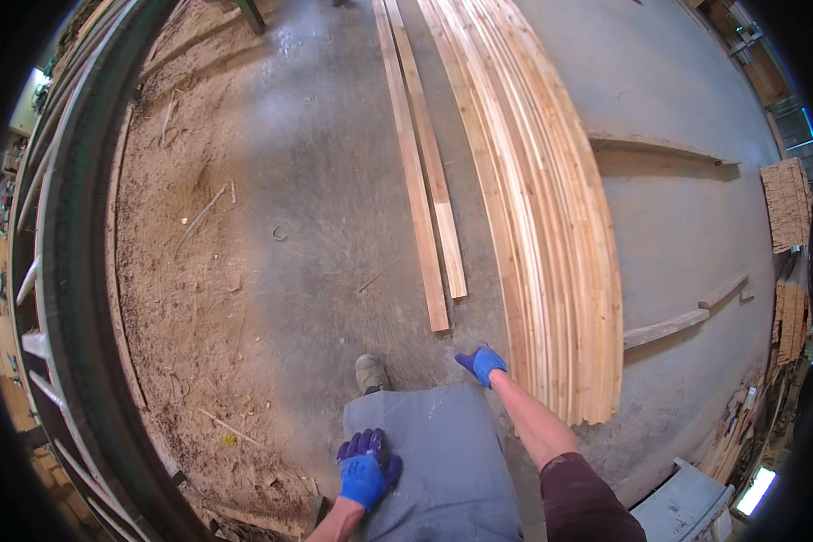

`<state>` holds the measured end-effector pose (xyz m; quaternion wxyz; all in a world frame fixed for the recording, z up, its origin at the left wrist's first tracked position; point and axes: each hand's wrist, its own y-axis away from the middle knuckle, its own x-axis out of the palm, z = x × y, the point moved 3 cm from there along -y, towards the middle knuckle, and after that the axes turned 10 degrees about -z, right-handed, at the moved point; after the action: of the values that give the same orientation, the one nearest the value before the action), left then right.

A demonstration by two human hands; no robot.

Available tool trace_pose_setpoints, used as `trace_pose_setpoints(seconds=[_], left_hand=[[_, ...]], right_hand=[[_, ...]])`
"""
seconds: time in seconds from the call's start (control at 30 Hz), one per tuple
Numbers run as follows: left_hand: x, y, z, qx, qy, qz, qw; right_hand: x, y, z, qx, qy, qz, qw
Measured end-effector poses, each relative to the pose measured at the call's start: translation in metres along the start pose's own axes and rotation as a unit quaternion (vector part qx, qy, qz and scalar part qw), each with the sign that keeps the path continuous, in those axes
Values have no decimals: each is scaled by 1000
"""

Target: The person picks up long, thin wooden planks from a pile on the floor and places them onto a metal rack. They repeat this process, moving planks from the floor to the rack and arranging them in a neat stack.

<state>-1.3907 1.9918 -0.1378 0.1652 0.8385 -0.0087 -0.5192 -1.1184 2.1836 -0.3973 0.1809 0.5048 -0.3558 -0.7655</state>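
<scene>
Both of my hands wear blue gloves with dark purple fingers. My left hand [366, 468] is open against the grey apron [434, 452], its fingers loosely spread, with nothing held. Stretched forward, my right hand [481, 361] is open and apart from the wood, its fingers pointing left. Just beyond it, two long narrow boards lie on the concrete: the left board [417, 199] reaches nearer to me than the right board [431, 154]. Beside my right hand runs a thick stack of long pale boards [542, 217], its near ends uneven.
Sawdust and wood scraps [190, 271] cover the floor at left, beside a dark green metal beam [86, 271]. Wooden bearers [664, 327] stick out right of the stack. A grey metal box [686, 501] stands at lower right. My shoe [370, 372] shows ahead of the apron.
</scene>
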Motion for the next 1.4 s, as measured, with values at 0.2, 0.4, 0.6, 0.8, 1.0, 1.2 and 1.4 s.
trace_pose_setpoints(seconds=[0.2,0.4,0.6,0.8,1.0,1.2,1.4], left_hand=[[-2,-63,18,-37,3,-48,998],[12,-95,24,-50,-4,-37,998],[4,-123,11,4,15,-46,999],[-8,-101,0,2,45,-39,998],[2,-61,0,-55,56,83,993],[-13,-35,-25,-89,99,102,986],[10,-39,-44,-238,438,220,839]], right_hand=[[65,-133,59,4,62,-37,997],[127,-190,81,0,125,-163,979],[136,-203,47,-36,108,-199,973],[16,-106,76,-80,47,-141,986],[-113,5,92,-84,17,-79,993],[-160,112,91,-107,39,-59,992],[-187,238,104,-198,-73,49,976]])
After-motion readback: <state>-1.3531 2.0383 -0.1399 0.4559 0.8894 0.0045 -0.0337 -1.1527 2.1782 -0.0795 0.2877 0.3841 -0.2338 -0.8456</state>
